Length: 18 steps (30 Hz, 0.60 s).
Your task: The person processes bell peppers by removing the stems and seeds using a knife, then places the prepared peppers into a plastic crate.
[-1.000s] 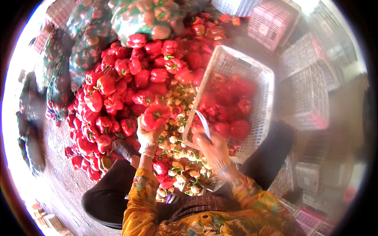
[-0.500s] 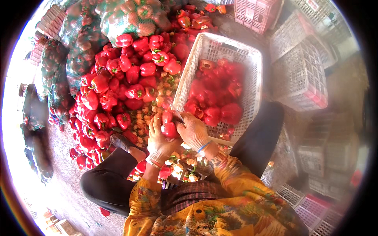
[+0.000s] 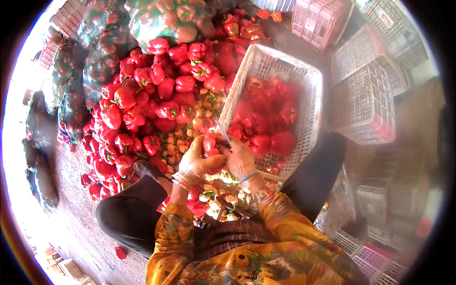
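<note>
Between my two hands is a red bell pepper (image 3: 209,144), gripped by my left hand (image 3: 191,165), whose fingers wrap round its left side. My right hand (image 3: 241,160) is closed on a small knife (image 3: 222,132). The thin blade sticks up past the fingers, just right of the pepper; the handle is hidden in the hand. Both hands are low over a litter of pepper cores and stems (image 3: 228,190), beside the near left edge of a white plastic crate (image 3: 319,102). Cut red peppers (image 3: 266,114) partly fill that crate.
A big heap of whole red peppers (image 3: 128,116) lies to the left, with green net sacks (image 3: 171,21) of peppers behind and beside it. Pale stacked crates (image 3: 365,104) stand at the right, a pinkish one (image 3: 316,21) at the back. My bent knees (image 3: 126,213) flank the work.
The head view has shifted slightly. My hands have turned the pepper and the knife blade now stands more plainly in sight beside it. The left thumb has come across the pepper's near side.
</note>
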### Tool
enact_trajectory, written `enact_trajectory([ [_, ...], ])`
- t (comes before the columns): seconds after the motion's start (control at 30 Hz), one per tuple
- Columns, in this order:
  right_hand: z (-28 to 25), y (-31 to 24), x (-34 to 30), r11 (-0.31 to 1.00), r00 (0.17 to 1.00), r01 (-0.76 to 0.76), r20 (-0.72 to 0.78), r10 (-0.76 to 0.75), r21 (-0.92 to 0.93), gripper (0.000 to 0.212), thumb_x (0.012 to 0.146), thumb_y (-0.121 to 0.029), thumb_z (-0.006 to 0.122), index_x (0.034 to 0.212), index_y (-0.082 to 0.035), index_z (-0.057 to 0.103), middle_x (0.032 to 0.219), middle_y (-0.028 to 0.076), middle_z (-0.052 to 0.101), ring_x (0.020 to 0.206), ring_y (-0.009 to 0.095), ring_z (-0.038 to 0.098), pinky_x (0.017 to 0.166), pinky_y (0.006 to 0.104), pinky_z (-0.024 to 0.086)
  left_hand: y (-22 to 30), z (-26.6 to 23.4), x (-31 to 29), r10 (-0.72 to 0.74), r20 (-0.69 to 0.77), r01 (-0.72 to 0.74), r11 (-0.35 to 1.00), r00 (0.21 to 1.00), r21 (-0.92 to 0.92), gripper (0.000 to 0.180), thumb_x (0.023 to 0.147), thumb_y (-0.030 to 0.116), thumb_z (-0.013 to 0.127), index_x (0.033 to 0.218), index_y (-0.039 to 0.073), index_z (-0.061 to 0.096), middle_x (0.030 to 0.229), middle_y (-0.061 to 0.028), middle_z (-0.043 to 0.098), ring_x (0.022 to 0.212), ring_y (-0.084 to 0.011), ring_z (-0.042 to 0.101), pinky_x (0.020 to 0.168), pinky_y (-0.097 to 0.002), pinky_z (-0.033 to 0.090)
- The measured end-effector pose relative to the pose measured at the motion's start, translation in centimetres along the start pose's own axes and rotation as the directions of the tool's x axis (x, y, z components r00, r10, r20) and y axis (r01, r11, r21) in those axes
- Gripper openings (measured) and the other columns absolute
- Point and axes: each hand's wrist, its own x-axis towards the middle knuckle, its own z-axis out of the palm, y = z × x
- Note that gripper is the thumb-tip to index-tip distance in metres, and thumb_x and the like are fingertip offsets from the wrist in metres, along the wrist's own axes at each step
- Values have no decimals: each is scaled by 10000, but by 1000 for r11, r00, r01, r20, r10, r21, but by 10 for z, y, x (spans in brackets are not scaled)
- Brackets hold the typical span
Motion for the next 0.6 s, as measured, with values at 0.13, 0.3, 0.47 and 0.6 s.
enact_trajectory([
  [0.13,19,-7,-1,818,961,-273,97,260,506,294,940,-226,667,1187,-67,651,932,74,714,805,208,679,730,320,538,-40,13,-7,-105,-243,-23,881,964,-473,645,799,202,756,1361,47,481,1096,-100,650,953,-181,640,846,-346,544],
  [0.3,3,-66,-32,555,883,-451,259,391,699,286,994,-287,611,1174,-69,657,822,18,674,595,104,575,526,261,473,-33,25,-31,32,-497,-426,566,867,-706,566,872,273,649,1360,40,483,1243,-107,600,1035,-191,610,910,-350,517],
  [0.47,-11,-90,-62,978,977,199,91,-194,-59,264,1009,-290,557,907,-65,652,715,158,620,623,344,636,543,426,489,-19,8,-43,203,-668,-607,654,716,-451,695,841,263,721,1415,10,421,1317,-104,535,1191,-206,525,1049,-360,409],
  [0.6,-6,-93,-80,858,966,252,168,-196,-447,233,987,-261,577,1039,-39,628,681,190,615,643,394,633,578,463,500,-18,25,-38,212,-791,-633,727,574,-265,655,839,230,641,1418,19,419,1354,-115,508,1213,-240,519,1042,-373,421],
])
